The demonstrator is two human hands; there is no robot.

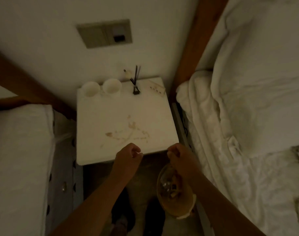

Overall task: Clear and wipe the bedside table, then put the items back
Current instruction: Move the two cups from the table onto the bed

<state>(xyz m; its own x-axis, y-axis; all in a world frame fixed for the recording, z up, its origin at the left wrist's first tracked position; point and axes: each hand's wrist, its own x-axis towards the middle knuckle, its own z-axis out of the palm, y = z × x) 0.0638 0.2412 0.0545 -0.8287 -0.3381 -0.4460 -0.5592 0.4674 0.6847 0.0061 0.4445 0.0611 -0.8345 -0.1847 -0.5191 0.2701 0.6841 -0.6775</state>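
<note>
The white bedside table [111, 113] stands between two beds, and brownish stains [128, 132] spread over its front half. Two white cups [90, 89] [112, 86] sit at its back left. A reed diffuser [136, 90] with dark sticks stands at the back centre, and a pale flat strip [156, 88] lies at the back right. My left hand [129, 154] hovers over the table's front edge with its fingers curled shut. My right hand [176, 155] is just off the front right corner, fingers closed, above a bin. Nothing clear shows in either hand.
A round bin [175, 210] with scraps inside stands on the floor below my right forearm. A white bed [17, 150] is at the left and a bed with a rumpled white duvet [247, 116] at the right. A wall switch panel [104, 33] is above the table.
</note>
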